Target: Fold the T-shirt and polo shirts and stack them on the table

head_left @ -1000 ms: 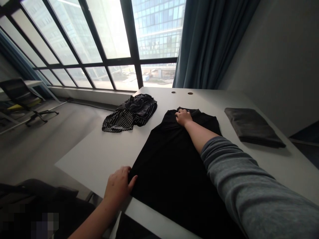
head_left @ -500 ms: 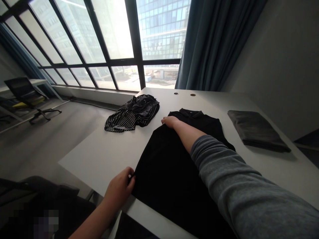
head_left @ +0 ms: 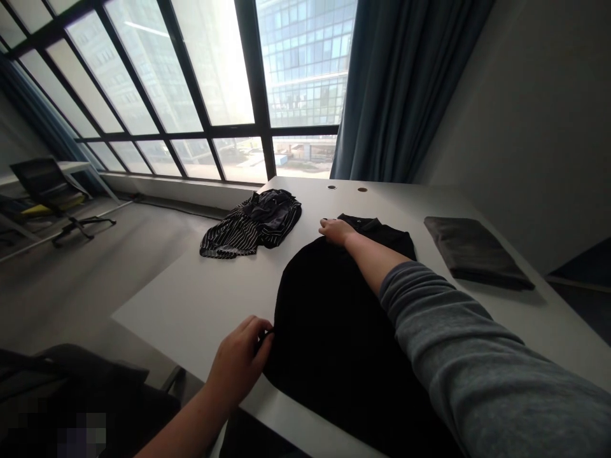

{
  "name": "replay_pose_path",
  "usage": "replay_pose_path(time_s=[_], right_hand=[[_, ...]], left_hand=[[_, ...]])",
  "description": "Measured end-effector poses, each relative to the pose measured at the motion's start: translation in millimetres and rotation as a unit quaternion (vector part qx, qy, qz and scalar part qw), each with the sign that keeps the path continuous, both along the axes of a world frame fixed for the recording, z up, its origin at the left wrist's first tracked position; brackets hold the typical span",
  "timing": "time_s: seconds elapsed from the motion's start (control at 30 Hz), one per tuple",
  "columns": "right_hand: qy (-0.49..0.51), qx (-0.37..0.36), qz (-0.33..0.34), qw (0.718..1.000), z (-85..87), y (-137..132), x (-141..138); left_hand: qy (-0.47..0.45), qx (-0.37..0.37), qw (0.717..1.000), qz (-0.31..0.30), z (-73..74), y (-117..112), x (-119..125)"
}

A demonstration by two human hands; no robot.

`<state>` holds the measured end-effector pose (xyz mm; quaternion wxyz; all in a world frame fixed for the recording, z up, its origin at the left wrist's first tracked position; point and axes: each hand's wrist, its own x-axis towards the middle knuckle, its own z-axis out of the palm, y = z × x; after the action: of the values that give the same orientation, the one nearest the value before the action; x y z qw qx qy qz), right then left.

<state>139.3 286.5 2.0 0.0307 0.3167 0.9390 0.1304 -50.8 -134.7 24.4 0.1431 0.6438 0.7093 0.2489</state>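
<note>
A black collared garment (head_left: 329, 331) lies spread on the white table (head_left: 205, 299) in front of me. My left hand (head_left: 241, 362) pinches its near left edge close to the table's front edge, fingers closed on the cloth. My right hand (head_left: 337, 230), arm in a grey sleeve, grips the far left edge beside the collar (head_left: 370, 222). The left side of the garment is lifted and curves inward between the two hands.
A striped black-and-white garment (head_left: 251, 226) lies crumpled at the far left of the table. A folded dark grey cloth (head_left: 475, 251) sits at the right. Two cable holes (head_left: 346, 188) mark the far edge. Windows, a blue curtain (head_left: 401, 89) and an office chair (head_left: 48, 191) stand beyond.
My right hand moved from the collar to the garment's far left edge. Both hands closed on the left side and drew it inward, so that the edge now bows to the right.
</note>
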Motion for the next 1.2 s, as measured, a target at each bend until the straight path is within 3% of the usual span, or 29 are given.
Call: replay_pose_path(time_s=[0.23, 0.43, 0.6, 0.73, 0.87, 1.03, 1.2], right_hand=[[-0.032, 0.018, 0.024, 0.999, 6.6, -6, 50], [-0.044, -0.016, -0.025, 0.999, -2.8, -11, 90], [-0.034, -0.067, -0.061, 0.995, -20.2, -12, 104], [0.01, -0.102, -0.112, 0.988, -27.9, -5, 106], [0.087, -0.128, -0.197, 0.968, -27.7, 10, 102], [0.189, -0.131, -0.289, 0.929, -30.3, 35, 77], [0.249, -0.131, -0.319, 0.905, -41.1, 58, 46]], left_hand=[[0.006, -0.017, 0.994, -0.11, 18.9, 1, 36], [0.073, -0.063, 0.968, -0.23, 10.8, 7, 71], [0.119, -0.13, 0.933, -0.313, 2.3, 13, 90], [0.07, -0.141, 0.925, -0.344, -1.2, 18, 91], [0.047, -0.078, 0.932, -0.35, -16.2, 36, 78], [0.084, -0.066, 0.922, -0.371, -44.5, 60, 63], [0.068, -0.052, 0.921, -0.379, -55.9, 69, 58]])
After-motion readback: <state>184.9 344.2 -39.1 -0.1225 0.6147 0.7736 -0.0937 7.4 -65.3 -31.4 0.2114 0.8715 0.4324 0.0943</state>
